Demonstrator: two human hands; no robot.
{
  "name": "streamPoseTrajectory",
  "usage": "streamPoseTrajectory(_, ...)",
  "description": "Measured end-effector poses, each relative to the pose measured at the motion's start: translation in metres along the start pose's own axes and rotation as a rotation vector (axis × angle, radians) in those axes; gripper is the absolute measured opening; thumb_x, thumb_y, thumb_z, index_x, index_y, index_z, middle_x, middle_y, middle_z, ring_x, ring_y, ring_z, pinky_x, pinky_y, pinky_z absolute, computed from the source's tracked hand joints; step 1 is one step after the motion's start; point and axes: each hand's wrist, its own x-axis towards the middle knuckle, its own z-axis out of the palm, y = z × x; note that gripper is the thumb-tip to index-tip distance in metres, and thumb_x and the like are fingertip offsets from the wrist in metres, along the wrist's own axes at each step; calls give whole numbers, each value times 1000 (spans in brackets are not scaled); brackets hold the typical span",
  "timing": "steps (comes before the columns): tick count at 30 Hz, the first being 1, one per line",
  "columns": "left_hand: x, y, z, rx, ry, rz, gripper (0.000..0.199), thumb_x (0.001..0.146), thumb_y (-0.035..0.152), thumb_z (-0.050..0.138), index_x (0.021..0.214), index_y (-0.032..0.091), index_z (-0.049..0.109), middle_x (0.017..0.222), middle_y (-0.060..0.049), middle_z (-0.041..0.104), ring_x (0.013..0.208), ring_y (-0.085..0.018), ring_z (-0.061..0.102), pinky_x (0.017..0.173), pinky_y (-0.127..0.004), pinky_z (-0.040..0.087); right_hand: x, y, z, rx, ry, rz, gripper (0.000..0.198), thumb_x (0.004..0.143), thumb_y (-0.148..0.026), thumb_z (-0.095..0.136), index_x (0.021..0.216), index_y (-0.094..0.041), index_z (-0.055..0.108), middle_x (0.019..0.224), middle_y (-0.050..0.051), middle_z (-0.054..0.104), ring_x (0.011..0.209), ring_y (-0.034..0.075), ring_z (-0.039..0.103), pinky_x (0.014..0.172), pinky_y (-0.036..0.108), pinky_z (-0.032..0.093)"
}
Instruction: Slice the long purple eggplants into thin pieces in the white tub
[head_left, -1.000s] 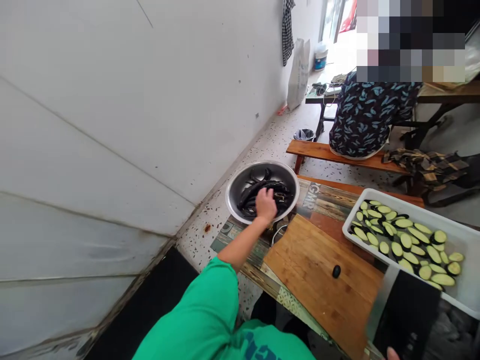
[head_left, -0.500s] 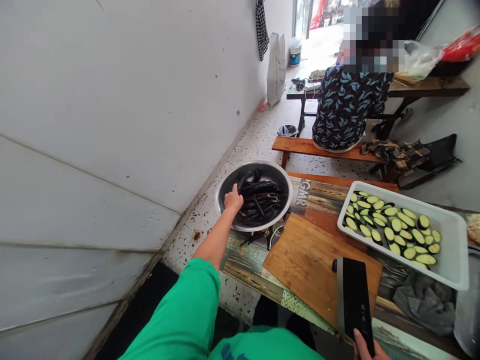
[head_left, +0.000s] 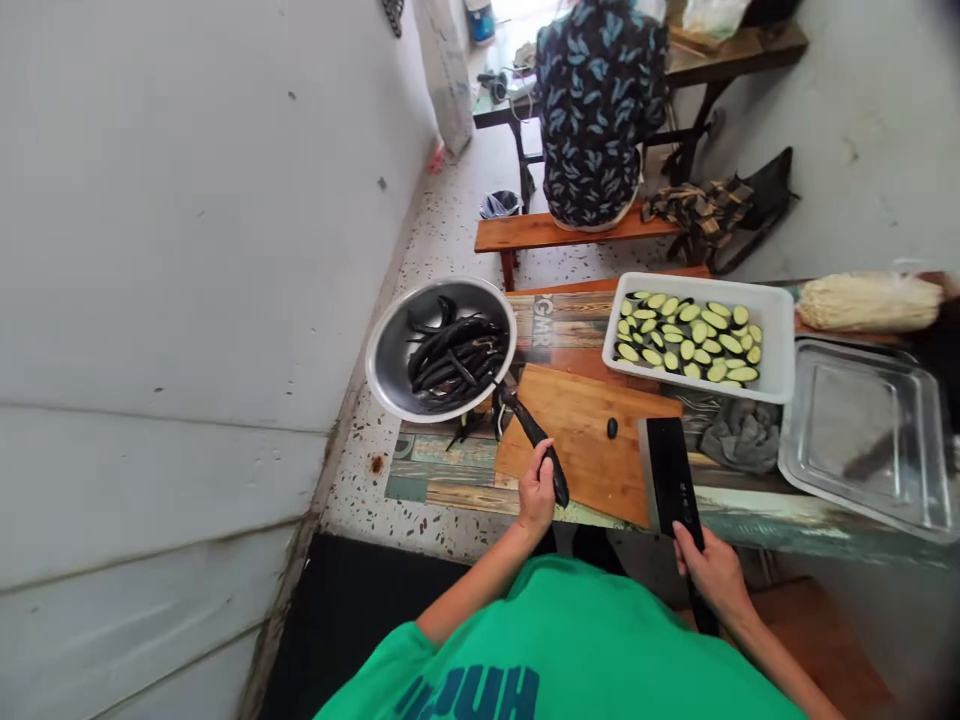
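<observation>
My left hand (head_left: 537,492) is closed around a long dark eggplant (head_left: 534,432), held over the near left edge of the wooden cutting board (head_left: 577,450). In my right hand (head_left: 709,565) is the handle of a cleaver (head_left: 670,475), its broad black blade over the board's right end. A small dark eggplant end piece (head_left: 612,428) lies on the board. Beyond my left hand, a metal basin (head_left: 382,350) holds several whole eggplants (head_left: 457,355). Oval eggplant slices (head_left: 701,348) with pale green flesh lie spread in a white tray (head_left: 776,350).
A grey cloth (head_left: 742,436) lies below the white tray, beside a clear rectangular lid or tray (head_left: 870,430). A bagged pale bundle (head_left: 870,302) is at the back right. A person (head_left: 600,115) sits on a bench (head_left: 517,235) ahead; a wall (head_left: 187,250) rises on the left.
My left hand has come back from the basin toward me, bringing an eggplant over the board. The cleaver stays in my right hand. The view has tilted down and shifted right.
</observation>
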Motion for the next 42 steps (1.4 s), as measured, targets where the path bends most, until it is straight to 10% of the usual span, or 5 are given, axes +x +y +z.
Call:
streamPoseTrajectory(7, 28, -1, 75, 158, 38, -101, 41, 97, 36, 41, 132, 16, 42, 111, -13, 66, 102, -21, 64, 87, -31, 49, -2, 17, -12, -76, -25, -31, 46, 79, -66, 37, 63, -25, 50, 42, 0, 54, 44, 18, 55, 51, 28, 40)
streamPoseTrajectory(20, 52, 40, 35, 1073, -441, 303, 16, 84, 30, 67, 96, 20, 62, 105, -9, 63, 103, -24, 58, 84, -31, 44, 15, 26, -14, -227, -156, -186, 42, 82, -50, 37, 81, -22, 68, 70, 7, 72, 68, 23, 67, 60, 28, 44)
streamPoseTrajectory(24, 60, 37, 48, 855, -531, 411, 20, 87, 38, 64, 93, 19, 64, 104, -7, 62, 100, -20, 57, 88, -29, 44, 18, 22, -19, -257, -116, -162, 46, 81, -53, 33, 77, -21, 66, 67, 9, 70, 65, 24, 66, 59, 29, 43)
streamPoseTrajectory(36, 84, 54, 120, 827, -526, 62, 10, 76, 25, 67, 77, 15, 70, 82, -10, 71, 80, -23, 66, 71, -29, 47, 15, 35, -30, -244, -63, -79, 50, 81, -58, 30, 75, -20, 63, 67, 10, 70, 61, 23, 65, 57, 29, 41)
streamPoseTrajectory(42, 110, 90, 127, 90, -474, -32, 20, 79, 28, 64, 89, 12, 73, 76, -4, 71, 70, -15, 66, 70, -24, 50, 17, 43, -23, -238, -43, -95, 50, 82, -57, 30, 77, -20, 63, 68, 10, 70, 63, 24, 66, 59, 30, 42)
